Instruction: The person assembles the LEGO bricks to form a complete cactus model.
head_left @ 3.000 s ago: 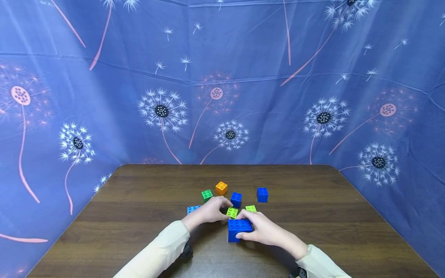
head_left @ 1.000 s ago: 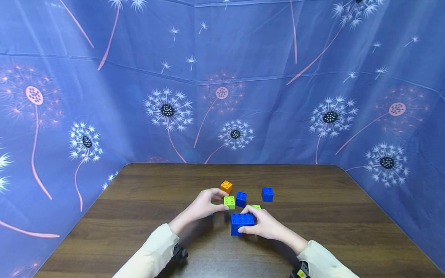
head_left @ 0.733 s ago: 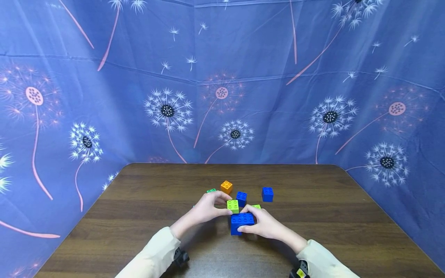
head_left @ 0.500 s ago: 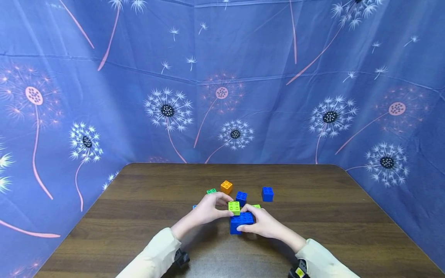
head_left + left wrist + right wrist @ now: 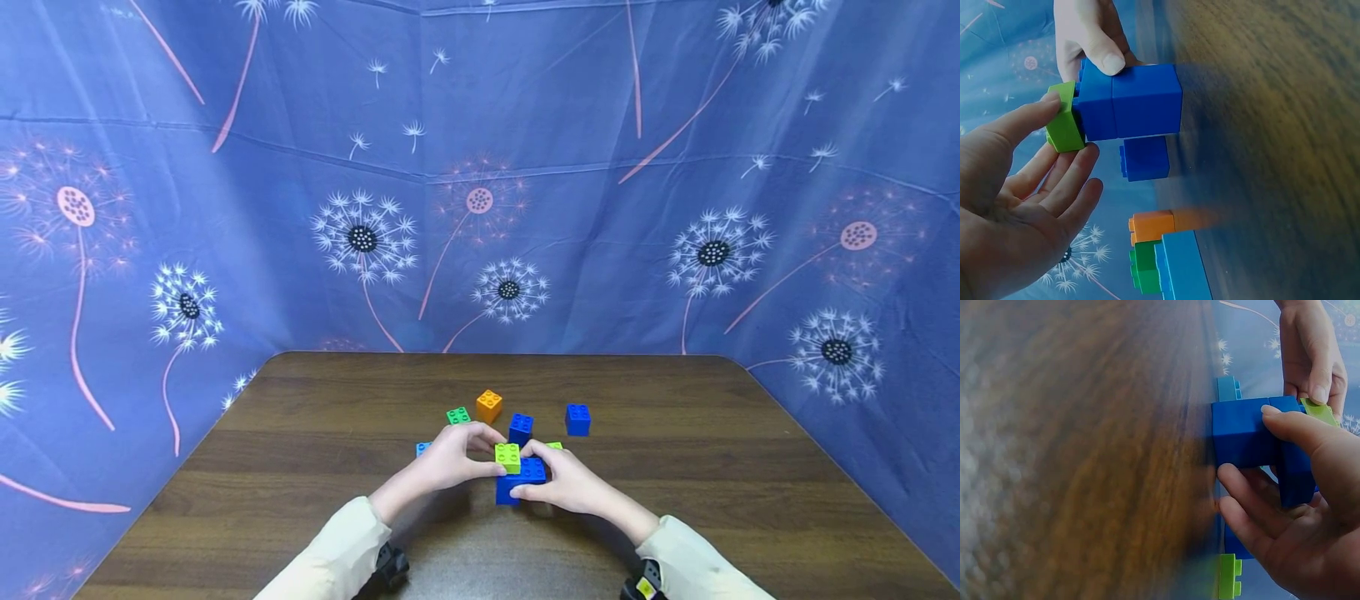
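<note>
My left hand (image 5: 446,462) pinches a lime green toy building brick (image 5: 507,457) between thumb and fingers. In the head view this brick sits over the left end of a blue brick stack (image 5: 507,493). The left wrist view shows the lime brick (image 5: 1065,122) at the studs of the upper blue brick; whether it is fully pressed down I cannot tell. My right hand (image 5: 577,492) grips the stack from the right, its thumb on the near side. In the right wrist view the lower blue brick (image 5: 1241,431) carries a longer upper brick (image 5: 1295,469) that overhangs it.
Behind the hands stand a green brick (image 5: 458,415), an orange brick (image 5: 489,405), a blue brick (image 5: 521,428) and another blue brick (image 5: 577,420). A light blue brick (image 5: 423,449) is partly behind my left hand, a second lime brick (image 5: 555,446) behind my right.
My left hand lifted the lime brick from the table behind the stack, then brought it right and down onto the stack's left end. My right hand keeps hold of the blue stack.
</note>
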### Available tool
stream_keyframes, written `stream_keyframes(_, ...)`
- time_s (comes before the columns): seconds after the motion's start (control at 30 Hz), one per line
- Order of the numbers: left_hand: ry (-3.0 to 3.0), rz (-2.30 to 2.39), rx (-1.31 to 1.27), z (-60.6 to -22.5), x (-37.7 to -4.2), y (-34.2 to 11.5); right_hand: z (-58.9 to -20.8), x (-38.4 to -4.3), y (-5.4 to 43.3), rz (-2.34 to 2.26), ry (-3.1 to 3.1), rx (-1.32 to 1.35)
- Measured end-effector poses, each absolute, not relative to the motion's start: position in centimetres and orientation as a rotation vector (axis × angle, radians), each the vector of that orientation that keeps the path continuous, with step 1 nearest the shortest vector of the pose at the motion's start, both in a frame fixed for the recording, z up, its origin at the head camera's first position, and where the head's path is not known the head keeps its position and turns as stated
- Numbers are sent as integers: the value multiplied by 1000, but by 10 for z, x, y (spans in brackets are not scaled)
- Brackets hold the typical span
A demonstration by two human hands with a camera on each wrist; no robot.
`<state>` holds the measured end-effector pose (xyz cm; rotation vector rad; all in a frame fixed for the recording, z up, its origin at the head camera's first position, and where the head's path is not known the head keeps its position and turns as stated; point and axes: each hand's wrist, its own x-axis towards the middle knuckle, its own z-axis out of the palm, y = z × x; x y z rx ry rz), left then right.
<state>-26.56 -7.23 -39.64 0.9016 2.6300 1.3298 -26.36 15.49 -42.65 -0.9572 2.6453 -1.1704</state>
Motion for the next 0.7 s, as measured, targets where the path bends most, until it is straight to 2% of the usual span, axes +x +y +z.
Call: stream_keyframes(0.7,2608,1309,978,-398,-265,-71,-428,-265,155,-1179,2621,-951)
